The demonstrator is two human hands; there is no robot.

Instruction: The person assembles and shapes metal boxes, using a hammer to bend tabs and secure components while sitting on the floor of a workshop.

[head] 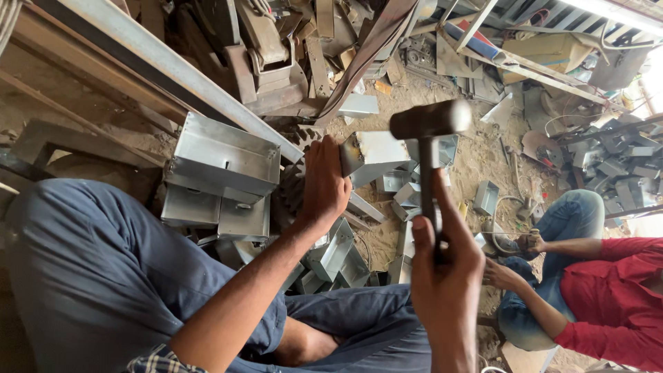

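My right hand (447, 266) grips the dark handle of a hammer (428, 124), whose cylindrical metal head is raised above the work. My left hand (323, 183) holds a folded sheet-metal box piece (376, 153) steady against a toothed gear (293, 183) beneath it. The hammer head hangs just right of and above that piece, not touching it. I sit cross-legged in blue trousers (97, 276) on the ground.
Finished metal boxes (224, 162) are stacked at the left, with more loose pieces (338, 255) on the sandy floor. Scrap metal and angle bars (173, 69) fill the top. A co-worker in a red shirt (615, 297) sits at the right, handling a small part.
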